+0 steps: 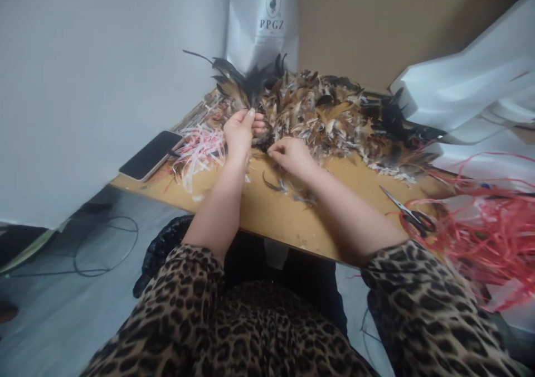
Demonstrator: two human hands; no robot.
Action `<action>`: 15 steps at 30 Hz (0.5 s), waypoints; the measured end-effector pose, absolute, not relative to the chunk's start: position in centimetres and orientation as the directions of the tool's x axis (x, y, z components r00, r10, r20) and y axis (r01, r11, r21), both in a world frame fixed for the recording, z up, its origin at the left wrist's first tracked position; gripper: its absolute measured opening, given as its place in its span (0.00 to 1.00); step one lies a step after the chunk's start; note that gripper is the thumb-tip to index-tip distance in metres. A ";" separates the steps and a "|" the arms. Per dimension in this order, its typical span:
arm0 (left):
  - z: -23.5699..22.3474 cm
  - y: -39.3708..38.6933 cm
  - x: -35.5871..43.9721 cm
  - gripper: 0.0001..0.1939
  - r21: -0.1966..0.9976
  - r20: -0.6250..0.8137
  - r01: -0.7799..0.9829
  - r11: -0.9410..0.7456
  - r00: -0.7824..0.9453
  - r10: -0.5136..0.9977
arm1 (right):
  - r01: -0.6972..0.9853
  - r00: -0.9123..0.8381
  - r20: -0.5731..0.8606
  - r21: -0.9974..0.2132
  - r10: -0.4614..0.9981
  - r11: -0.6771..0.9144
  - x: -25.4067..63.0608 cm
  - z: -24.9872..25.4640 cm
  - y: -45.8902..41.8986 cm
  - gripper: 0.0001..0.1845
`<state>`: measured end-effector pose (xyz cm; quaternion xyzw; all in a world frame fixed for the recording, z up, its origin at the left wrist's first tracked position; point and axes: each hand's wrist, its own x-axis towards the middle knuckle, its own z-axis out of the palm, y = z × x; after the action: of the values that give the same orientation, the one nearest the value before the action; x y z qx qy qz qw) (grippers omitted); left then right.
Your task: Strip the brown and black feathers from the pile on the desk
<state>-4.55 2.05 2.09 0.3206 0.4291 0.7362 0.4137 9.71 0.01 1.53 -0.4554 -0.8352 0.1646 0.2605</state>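
Note:
My left hand (241,133) pinches a bunch of dark feathers (254,90) between thumb and forefinger, and the long tips stand up and away from me. Lower and to the right, my right hand (292,155) is closed with its fingertips together at the near edge of the pile. What those fingertips hold, if anything, is too small to make out. A heap of brown and black feathers (330,112) spreads behind and to the right of both hands. A few loose feathers (281,186) lie on the wooden table (271,221) just below my right hand.
A phone (151,155) lies at the table's left, beside pink and white strips (200,151). Scissors (409,212) rest on the right, near a tangle of red plastic strips (493,237). A white printed bag (263,25) stands behind the feathers, and white wrapping (468,87) is at right.

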 end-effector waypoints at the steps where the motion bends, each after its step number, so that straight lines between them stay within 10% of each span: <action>1: 2.0 2.0 -4.5 0.11 0.897 0.116 -0.334 -0.289 -0.454 0.883 | 0.736 -0.469 0.252 -0.418 0.846 0.532 9.0 1.5 0.3 0.10; 8: 1.6 2.3 -4.6 0.11 0.889 0.141 -0.328 -0.318 -0.466 0.874 | 0.885 -0.451 0.134 -0.063 0.882 0.462 5.2 0.6 2.7 0.16; 15: 1.7 2.6 -5.3 0.10 0.885 0.125 -0.327 -0.331 -0.520 0.845 | 0.881 -0.278 0.157 -0.353 0.948 0.316 5.8 1.0 5.4 0.11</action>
<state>-5.27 2.56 1.73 0.3014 0.4301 0.7581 0.3865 5.80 5.42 1.05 -0.5763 -0.7932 0.0986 0.1704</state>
